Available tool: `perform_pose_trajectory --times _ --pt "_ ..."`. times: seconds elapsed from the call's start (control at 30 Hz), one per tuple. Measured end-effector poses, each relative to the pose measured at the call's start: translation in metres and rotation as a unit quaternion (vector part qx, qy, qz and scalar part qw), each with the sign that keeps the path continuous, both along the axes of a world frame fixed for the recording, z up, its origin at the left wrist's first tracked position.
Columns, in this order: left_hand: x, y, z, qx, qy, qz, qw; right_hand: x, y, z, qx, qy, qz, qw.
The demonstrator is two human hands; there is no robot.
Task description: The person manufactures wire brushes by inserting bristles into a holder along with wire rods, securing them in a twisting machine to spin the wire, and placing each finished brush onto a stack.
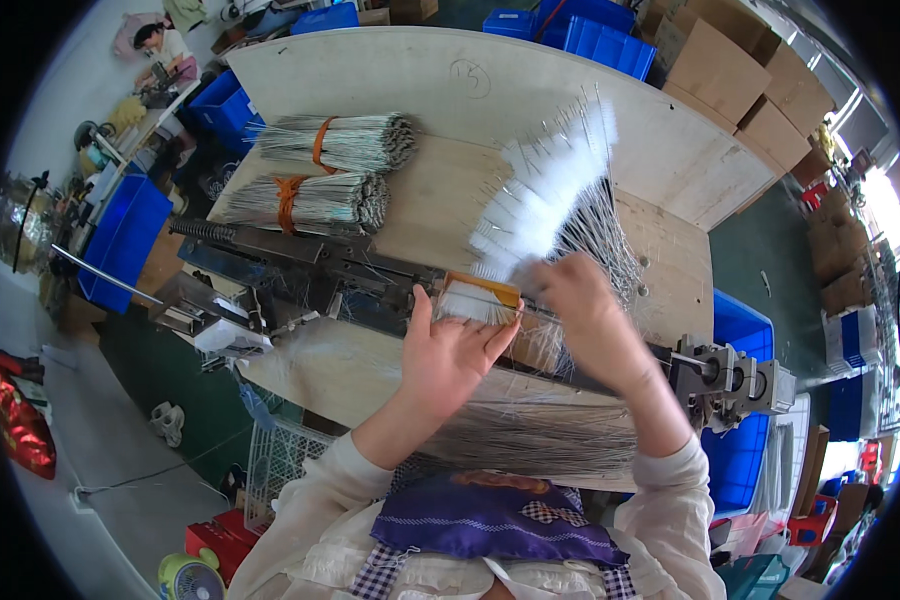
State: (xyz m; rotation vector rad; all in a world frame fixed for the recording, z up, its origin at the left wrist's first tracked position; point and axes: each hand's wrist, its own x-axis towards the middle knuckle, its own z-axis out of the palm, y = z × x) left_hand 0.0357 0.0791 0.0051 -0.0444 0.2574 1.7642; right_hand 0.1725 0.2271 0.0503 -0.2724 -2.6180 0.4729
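My left hand (447, 358) lies palm up with thumb and fingers spread, at the near side of a small yellow-orange holder (507, 294). White bristles (472, 304) fill that holder, and my fingertips are at its edge. Just right of it is my right hand (573, 296), blurred by motion, its fingers curled together; what they hold cannot be made out. Beyond my right hand rises a heap of white-bristled wire brushes (545, 195). Bare wire stems (595, 240) stick out along the heap's right side.
Two tied wire bundles (345, 145) (315, 203) lie at the back left. A long dark metal machine (300, 250) crosses the table, with a metal clamp assembly (735, 375) at its right end. Loose wires (530, 440) lie before me. Blue bins (125, 240) (740, 335) stand at both sides.
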Motion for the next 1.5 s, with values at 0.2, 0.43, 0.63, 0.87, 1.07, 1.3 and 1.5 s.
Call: perform_pose_trajectory --times 0.2,0.43,0.63,0.87,1.07,1.3,1.5 --pt "-0.006 -0.008 -0.021 0.111 0.018 -0.006 0.994 -0.042 -0.038 0.007 0.075 0.003 -0.028 0.997" --pt "-0.004 -0.006 -0.005 -0.015 0.137 0.046 0.989 -0.043 -0.016 0.004 -0.076 -0.022 -0.04 0.996" --pt "-0.005 -0.003 -0.006 -0.001 0.131 0.034 0.991 -0.028 -0.011 0.006 -0.008 0.0 -0.003 1.0" --pt "-0.011 -0.002 -0.025 0.198 -0.002 -0.009 0.98 -0.029 -0.043 0.01 0.06 0.052 0.039 0.996" --pt "-0.003 -0.006 0.001 -0.008 0.108 0.05 0.993 -0.046 -0.006 0.016 -0.126 0.016 -0.033 0.991" --pt "-0.009 -0.009 0.004 -0.008 0.125 0.026 0.992 -0.045 -0.006 0.008 -0.108 -0.047 0.012 0.993" --pt "-0.009 -0.003 0.002 0.002 0.121 0.016 0.992 -0.044 -0.006 0.004 -0.035 -0.055 -0.013 0.998"
